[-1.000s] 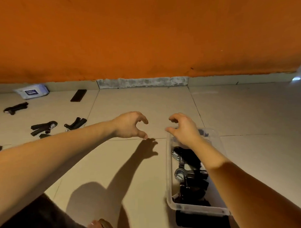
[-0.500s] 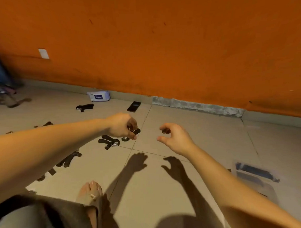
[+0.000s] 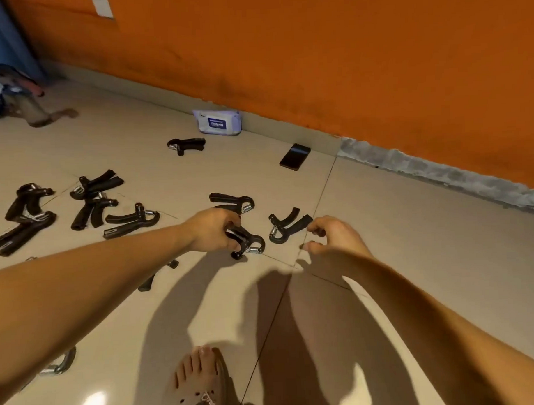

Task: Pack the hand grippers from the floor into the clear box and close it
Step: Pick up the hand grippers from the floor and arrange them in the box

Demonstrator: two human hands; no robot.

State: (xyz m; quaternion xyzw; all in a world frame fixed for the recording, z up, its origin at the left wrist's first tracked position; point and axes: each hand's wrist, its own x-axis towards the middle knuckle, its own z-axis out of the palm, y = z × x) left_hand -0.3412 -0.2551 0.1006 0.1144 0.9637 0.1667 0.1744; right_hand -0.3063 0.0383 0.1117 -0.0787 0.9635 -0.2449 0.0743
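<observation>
**Head view: lifting two grippers at once**

Black hand grippers lie scattered across the tiled floor (image 3: 412, 227); the clear box is out of view. My left hand (image 3: 212, 231) clamps one hand gripper (image 3: 249, 240); my right hand (image 3: 333, 236) hovers spread beside the next gripper (image 3: 286, 224). I should pinch its handles together before lifting.

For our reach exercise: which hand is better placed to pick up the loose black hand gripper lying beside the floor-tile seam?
Right. The open right hand hovers beside that black hand gripper; the left hand already grips another gripper.
</observation>
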